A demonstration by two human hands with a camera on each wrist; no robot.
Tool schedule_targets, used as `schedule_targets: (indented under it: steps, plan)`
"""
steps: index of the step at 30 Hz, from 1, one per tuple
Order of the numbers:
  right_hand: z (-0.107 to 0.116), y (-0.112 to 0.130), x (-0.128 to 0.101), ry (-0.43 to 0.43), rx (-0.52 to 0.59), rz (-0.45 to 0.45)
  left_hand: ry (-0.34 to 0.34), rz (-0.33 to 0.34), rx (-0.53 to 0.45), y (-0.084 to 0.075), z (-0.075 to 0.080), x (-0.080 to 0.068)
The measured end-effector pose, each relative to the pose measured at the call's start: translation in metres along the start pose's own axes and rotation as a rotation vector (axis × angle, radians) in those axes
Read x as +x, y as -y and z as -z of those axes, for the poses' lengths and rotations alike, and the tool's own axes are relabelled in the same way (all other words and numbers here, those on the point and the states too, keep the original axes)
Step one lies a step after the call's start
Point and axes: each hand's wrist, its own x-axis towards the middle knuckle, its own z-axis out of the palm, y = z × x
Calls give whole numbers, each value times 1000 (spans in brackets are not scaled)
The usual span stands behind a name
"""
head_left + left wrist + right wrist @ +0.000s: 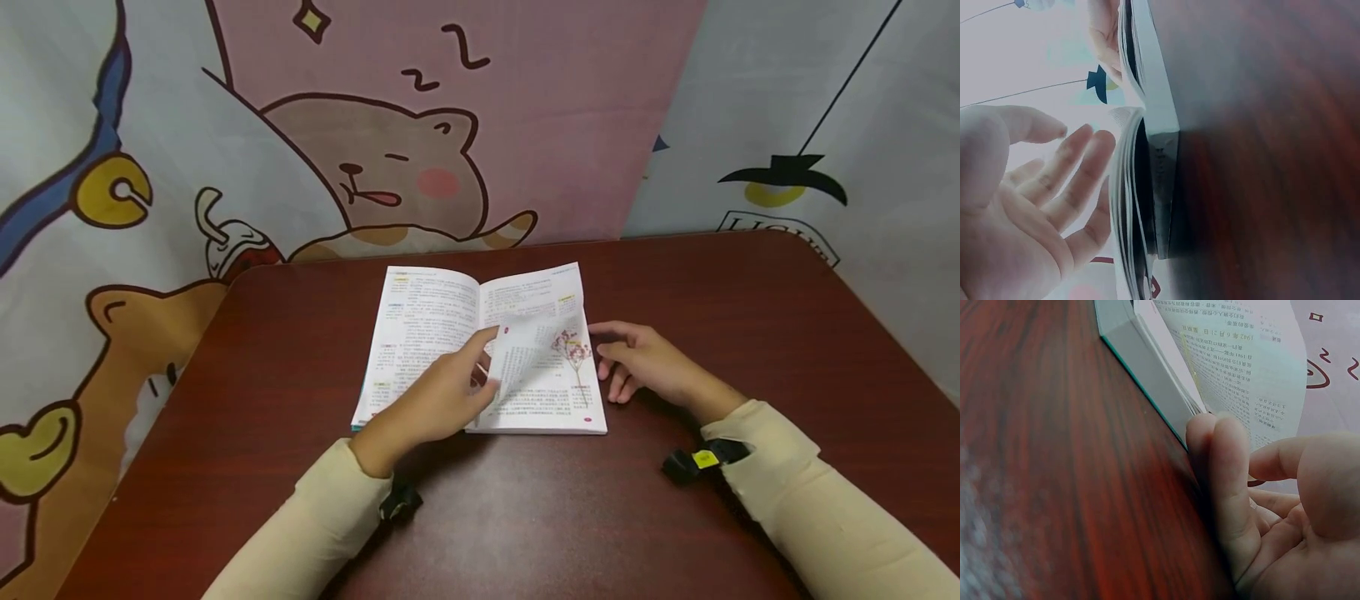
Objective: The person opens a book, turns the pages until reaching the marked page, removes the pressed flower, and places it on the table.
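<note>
An open book (pixel 427 308) with printed text lies on the table. One leaf (pixel 517 350) stands partly lifted over its right half, curling across a page that shows a pink flower picture (pixel 573 346). My left hand (pixel 438 392) is over the middle of the book, thumb and fingers spread apart beside the lifted leaf's edge. The left wrist view shows that hand (pixel 1041 194) with nothing pinched between thumb and fingertips. At the book's right edge is my right hand (pixel 641 362), fingers loosely bent. In the right wrist view, its fingertips (pixel 1225 434) are right at the page edges.
The dark red-brown table (pixel 525 517) extends around the book on all sides. Behind it hangs a cloth (pixel 585 125) printed with cartoon animals. A black strapped device (pixel 701 460) sits at the right wrist, another (pixel 401 502) at the left.
</note>
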Motion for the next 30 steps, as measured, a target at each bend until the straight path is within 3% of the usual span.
schedule_targets:
  steps: [7,20,26,30]
  plan:
    - [1,0,0,-9,-6,3,-98,-17,-82,5,-1,2]
    - [-1,-3,3,0,6,2,-48,98,-267,7,2,2]
    - [-1,-2,1,0,9,5,-64,100,-296,8,3,3]
    - [-1,-2,0,0,8,7,-60,120,-378,8,4,4]
